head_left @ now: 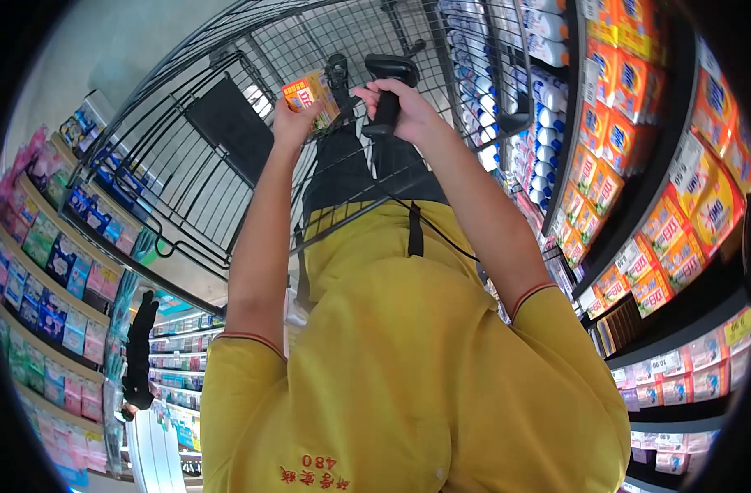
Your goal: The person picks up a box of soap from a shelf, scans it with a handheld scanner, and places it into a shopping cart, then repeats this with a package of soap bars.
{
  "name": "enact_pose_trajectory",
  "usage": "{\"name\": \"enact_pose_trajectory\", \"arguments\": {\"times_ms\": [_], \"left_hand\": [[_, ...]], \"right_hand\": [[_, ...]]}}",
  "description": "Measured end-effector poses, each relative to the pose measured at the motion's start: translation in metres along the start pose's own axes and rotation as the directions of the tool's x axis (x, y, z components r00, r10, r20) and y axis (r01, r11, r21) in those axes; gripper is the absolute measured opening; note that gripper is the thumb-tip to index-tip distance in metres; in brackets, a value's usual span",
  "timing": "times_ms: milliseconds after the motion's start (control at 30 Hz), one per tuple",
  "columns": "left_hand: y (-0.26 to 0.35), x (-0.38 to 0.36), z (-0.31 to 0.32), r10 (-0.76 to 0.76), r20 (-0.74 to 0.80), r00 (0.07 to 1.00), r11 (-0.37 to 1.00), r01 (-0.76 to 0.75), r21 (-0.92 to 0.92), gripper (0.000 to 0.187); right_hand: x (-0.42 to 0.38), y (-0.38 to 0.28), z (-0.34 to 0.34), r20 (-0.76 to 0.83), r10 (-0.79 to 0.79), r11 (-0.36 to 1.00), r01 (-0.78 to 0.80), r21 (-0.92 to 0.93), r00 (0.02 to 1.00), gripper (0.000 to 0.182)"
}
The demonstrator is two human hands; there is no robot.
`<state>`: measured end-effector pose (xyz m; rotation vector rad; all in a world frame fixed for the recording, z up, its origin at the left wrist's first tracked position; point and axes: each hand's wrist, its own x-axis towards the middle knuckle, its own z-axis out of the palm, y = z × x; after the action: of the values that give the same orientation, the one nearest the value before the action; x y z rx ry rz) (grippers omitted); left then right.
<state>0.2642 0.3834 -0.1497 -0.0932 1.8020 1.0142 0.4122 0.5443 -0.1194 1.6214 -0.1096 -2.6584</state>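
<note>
My left hand point(293, 125) is closed around an orange and yellow pack point(301, 92) with large red lettering, which looks like packaged laundry soap. In my right hand point(410, 111) is a black handheld barcode scanner point(391, 67), gripped by its handle with the head pointing away from me. Pack and scanner are held apart, side by side in front of my body. A thin black cable point(447, 241) runs near my right forearm. Both hands are above a wire shopping cart point(175, 244), which has a dark flat panel point(230, 127) on its left side.
Shelves on the right carry orange laundry packs point(624, 72) with price tags point(685, 162), beside rows of white and blue bottles point(545, 119). Colourful packages point(60, 255) fill curved shelves on the left. A person in black point(140, 349) stands farther off at lower left.
</note>
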Motion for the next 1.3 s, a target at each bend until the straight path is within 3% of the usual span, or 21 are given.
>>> {"name": "enact_pose_trajectory", "arguments": {"times_ms": [167,233,400,500,567,633,667,700,767,800,933,1033,1067,1100,1133,1200,1233,1267,1300], "left_hand": [[-0.042,0.053,-0.03,-0.088,-0.1,0.991,0.992,0.096,0.08,0.042],[-0.036,0.066,-0.036,-0.166,-0.168,0.972,0.959,0.198,0.201,0.041],[-0.02,0.105,-0.051,0.001,-0.262,0.965,0.846,0.139,0.515,0.051],[-0.055,0.168,-0.069,0.064,-0.332,0.941,0.814,0.143,0.562,0.059],[-0.051,0.189,-0.079,0.057,-0.319,0.946,0.833,0.131,0.538,0.068],[-0.039,0.205,-0.084,0.217,-0.274,0.937,0.773,0.007,0.634,0.069],[-0.036,0.209,-0.086,0.193,-0.269,0.943,0.752,0.034,0.659,0.072],[-0.035,0.213,-0.084,0.198,-0.267,0.943,0.752,0.029,0.659,0.072],[-0.034,0.222,-0.082,0.298,-0.435,0.85,0.666,0.141,0.732,0.056],[-0.03,0.221,-0.085,0.201,-0.386,0.9,0.704,0.141,0.696,0.067],[-0.02,0.212,-0.085,0.152,-0.296,0.943,0.744,0.087,0.662,0.065],[-0.028,0.193,-0.085,0.036,-0.106,0.994,0.7,0.051,0.712,0.061],[-0.031,0.183,-0.087,-0.053,-0.034,0.998,0.657,0.061,0.751,0.061],[-0.037,0.167,-0.085,0.026,0.002,1.0,0.65,-0.019,0.759,0.062],[-0.043,0.156,-0.086,-0.001,0.052,0.999,0.658,-0.039,0.752,0.063],[-0.032,0.114,-0.076,-0.076,0.087,0.993,0.7,-0.009,0.714,0.058],[-0.041,0.1,-0.075,-0.044,0.131,0.99,0.733,-0.057,0.678,0.056],[-0.026,0.076,-0.07,-0.167,0.192,0.967,0.819,0.027,0.573,0.055],[-0.035,0.064,-0.065,-0.095,0.217,0.972,0.819,-0.047,0.573,0.052]], "right_hand": [[0.026,0.004,0.0,-0.023,0.032,0.998,-0.033,-0.054,0.999,0.022],[0.037,0.006,0.001,-0.103,0.038,0.993,-0.05,-0.112,0.994,0.019],[0.051,0.015,-0.003,-0.126,0.045,0.986,-0.065,-0.152,0.991,0.018],[0.053,0.018,-0.007,-0.13,0.056,0.988,-0.073,-0.136,0.99,0.019],[0.051,0.018,-0.008,-0.157,0.057,0.99,-0.076,-0.117,0.986,0.014],[0.05,0.017,-0.011,-0.19,0.049,0.995,-0.064,-0.076,0.981,0.015],[0.048,0.017,-0.013,-0.205,0.04,0.996,-0.056,-0.075,0.978,0.016],[0.047,0.016,-0.015,-0.203,0.035,0.996,-0.051,-0.075,0.979,0.016],[0.045,0.012,-0.019,-0.196,0.035,0.997,-0.046,-0.055,0.98,0.023],[0.045,0.011,-0.019,-0.191,0.018,0.998,-0.029,-0.057,0.981,0.023],[0.032,0.005,-0.016,-0.167,-0.012,0.999,0.005,-0.043,0.986,0.023],[0.012,0.0,-0.007,-0.146,-0.032,0.999,0.031,-0.01,0.989,0.022],[0.002,-0.003,-0.004,-0.134,-0.014,1.0,0.01,-0.028,0.991,0.023],[-0.008,-0.006,-0.002,-0.123,0.003,0.999,-0.008,-0.047,0.992,0.024],[-0.018,-0.007,0.002,-0.109,0.001,0.997,-0.009,-0.072,0.994,0.026],[-0.038,-0.008,0.004,-0.111,-0.009,0.996,-0.001,-0.094,0.994,0.027],[-0.047,-0.009,0.004,-0.124,-0.01,0.994,-0.003,-0.107,0.992,0.028],[-0.056,-0.008,0.002,-0.115,-0.013,0.994,0.001,-0.105,0.993,0.031],[-0.064,-0.006,0.001,-0.102,-0.038,0.994,0.027,-0.108,0.994,0.031]]}}
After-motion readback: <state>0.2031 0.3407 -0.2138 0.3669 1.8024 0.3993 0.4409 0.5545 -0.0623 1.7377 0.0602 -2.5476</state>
